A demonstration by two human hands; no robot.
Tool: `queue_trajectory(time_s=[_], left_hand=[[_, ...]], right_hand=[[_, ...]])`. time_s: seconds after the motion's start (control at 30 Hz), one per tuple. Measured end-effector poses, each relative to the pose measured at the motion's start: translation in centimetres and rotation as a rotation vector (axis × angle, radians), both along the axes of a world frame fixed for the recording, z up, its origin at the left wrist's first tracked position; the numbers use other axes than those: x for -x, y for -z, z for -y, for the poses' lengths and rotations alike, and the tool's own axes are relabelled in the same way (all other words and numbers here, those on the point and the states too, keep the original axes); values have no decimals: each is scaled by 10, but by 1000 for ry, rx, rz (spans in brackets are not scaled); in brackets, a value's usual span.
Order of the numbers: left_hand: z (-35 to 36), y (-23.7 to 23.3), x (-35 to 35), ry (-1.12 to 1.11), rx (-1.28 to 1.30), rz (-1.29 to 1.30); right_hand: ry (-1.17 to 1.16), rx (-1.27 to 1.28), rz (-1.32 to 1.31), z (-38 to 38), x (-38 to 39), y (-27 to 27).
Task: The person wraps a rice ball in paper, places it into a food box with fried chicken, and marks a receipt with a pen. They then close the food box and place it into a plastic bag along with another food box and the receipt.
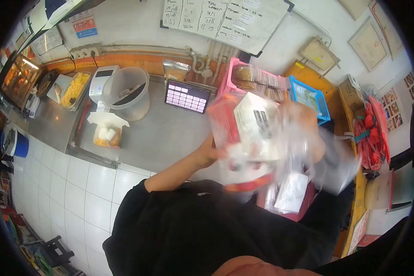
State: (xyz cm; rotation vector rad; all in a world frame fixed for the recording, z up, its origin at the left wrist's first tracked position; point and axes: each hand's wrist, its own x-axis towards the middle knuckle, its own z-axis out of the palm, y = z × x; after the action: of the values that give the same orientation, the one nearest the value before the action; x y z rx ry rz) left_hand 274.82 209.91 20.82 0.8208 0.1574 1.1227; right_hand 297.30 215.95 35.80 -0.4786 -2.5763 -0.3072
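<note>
A clear plastic bag (223, 168) holding red-and-white food boxes (257, 124) is lifted in front of my chest, blurred by motion. My left hand (209, 152) grips the bagged boxes at their left side, its fingertips partly hidden behind them. On the other side, my right hand (308, 131) is at the bag's plastic, smeared by motion, and loose clear film trails away to its right. Just below lies a stack of white plastic bags (292, 193). An open food box (107, 137) with white cups and fried food inside sits on the steel counter (147, 142) to the left.
A tablet (186, 97) stands on the counter beside a clear round bucket (135, 103) and a receipt printer (102, 83). Farther left is a tray of yellow food (75, 91). Pink (228, 76) and blue baskets (320, 106) stand behind the bag. Red bags (372, 138) hang at right.
</note>
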Motion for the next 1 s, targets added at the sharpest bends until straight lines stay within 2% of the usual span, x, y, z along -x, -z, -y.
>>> queue_trajectory(time_s=[0.03,0.07,0.1,0.17,0.23,0.27,0.37,0.4,0.47,0.5,0.57,0.63,0.67,0.77,0.8,0.9,0.97,1.0], left_hand=[[-1,14,-7,-413,-310,-175],[-4,26,-11,-632,-500,-362],[-6,39,-21,-794,-776,-566],[-7,79,-38,-919,-1273,-846],[-6,121,-29,-1002,-1518,-980],[-1,129,-15,-1102,-1436,-1023],[9,116,19,-1435,-917,-1059],[8,105,20,-1406,-820,-964],[-2,86,11,-1334,-621,-781],[-3,90,2,-1217,-476,-798],[-17,108,-15,-984,-205,-816],[-25,176,-10,-974,-280,-1052],[-24,210,-5,-959,-320,-1174],[-12,260,12,-778,-128,-1348],[-13,262,14,-776,-177,-1377],[-18,268,17,-776,-311,-1438],[-21,280,16,-792,-371,-1460],[-22,282,16,-773,-345,-1478]], right_hand=[[10,122,73,3,7,-15],[30,242,142,5,14,-31],[95,186,124,0,10,-24],[224,84,95,-9,1,-3],[198,214,51,-21,-4,11],[96,51,-1,-36,-12,38],[19,159,-106,-38,-11,74],[-75,264,-141,-44,-12,104],[-36,468,-188,-32,8,161],[-74,532,-430,-34,18,215],[188,520,-361,-32,31,375],[431,818,-442,-18,65,418],[497,1307,-703,-4,84,407],[543,984,-862,24,115,429],[570,1010,-815,25,116,429],[305,1334,-626,-1,85,421],[413,1390,-273,-31,51,391],[492,1313,-498,-45,37,389]])
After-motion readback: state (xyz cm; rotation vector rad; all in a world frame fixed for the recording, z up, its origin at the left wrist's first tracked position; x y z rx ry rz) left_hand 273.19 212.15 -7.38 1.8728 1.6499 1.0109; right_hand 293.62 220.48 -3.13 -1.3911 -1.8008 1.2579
